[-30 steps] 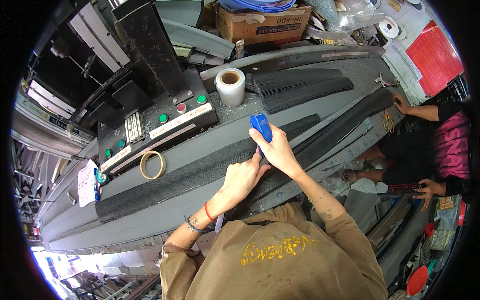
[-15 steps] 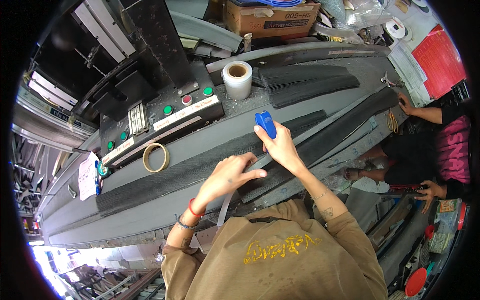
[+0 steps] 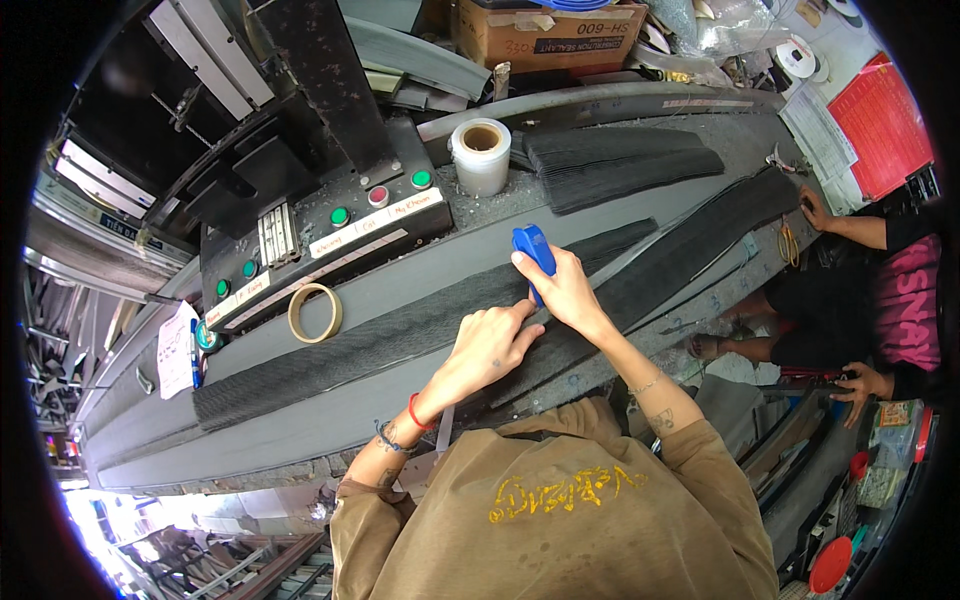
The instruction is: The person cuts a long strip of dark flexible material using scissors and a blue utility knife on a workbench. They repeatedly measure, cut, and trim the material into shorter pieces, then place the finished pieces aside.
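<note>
My right hand point(image 3: 562, 290) grips a small blue stapler-like tool point(image 3: 534, 248) over the middle of the bench. Close against it, my left hand point(image 3: 492, 345) has its fingers drawn together on a thin pale grey strip point(image 3: 446, 428), whose tail hangs below the wrist. Where the strip meets the tool, my fingers hide it. Under and beside both hands lie dark pleated mesh bands: a long one point(image 3: 330, 372) to the left, another point(image 3: 690, 245) stretching to the far right. A third folded mesh stack point(image 3: 625, 170) rests farther back.
A tape roll point(image 3: 314, 313) lies beside the control box point(image 3: 330, 262) with green and red buttons. Behind stand a roll of clear film point(image 3: 481, 158) and a cardboard box point(image 3: 545, 38). At right, another person's hand point(image 3: 815, 210) touches the bench end near orange-handled scissors point(image 3: 788, 243).
My left hand has moved right and slightly up, against my right hand, and its fingers have closed in. The grey strip stretching to the far right has dropped along the mesh.
</note>
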Tool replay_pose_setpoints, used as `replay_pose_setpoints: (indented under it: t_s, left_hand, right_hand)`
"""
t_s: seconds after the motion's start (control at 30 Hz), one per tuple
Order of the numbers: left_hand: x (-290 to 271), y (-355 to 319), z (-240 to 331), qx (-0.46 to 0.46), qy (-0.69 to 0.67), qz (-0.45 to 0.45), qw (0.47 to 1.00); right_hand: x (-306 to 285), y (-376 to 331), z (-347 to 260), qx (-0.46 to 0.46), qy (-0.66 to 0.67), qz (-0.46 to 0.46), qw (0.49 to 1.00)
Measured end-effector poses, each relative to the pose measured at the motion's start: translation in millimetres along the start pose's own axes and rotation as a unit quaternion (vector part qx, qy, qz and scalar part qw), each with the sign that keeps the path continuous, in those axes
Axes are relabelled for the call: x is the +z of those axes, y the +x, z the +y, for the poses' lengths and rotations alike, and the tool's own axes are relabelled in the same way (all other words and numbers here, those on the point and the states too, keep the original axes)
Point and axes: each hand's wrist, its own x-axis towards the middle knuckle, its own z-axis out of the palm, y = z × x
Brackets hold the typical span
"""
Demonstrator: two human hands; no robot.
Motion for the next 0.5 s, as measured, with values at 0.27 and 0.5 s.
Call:
replay_pose_setpoints:
  t_s: [0.27,0.5]
  left_hand:
    - [6.3,-0.7,-0.6,-0.005,-0.007,0.005,1.0]
    - [16.2,-3.5,2.4,-0.031,-0.009,0.023,0.999]
  right_hand:
    - [3.3,2.3,11.1,0.011,-0.002,-0.012,1.0]
    - [11.0,-1.6,22.0,-0.054,-0.049,0.049,0.996]
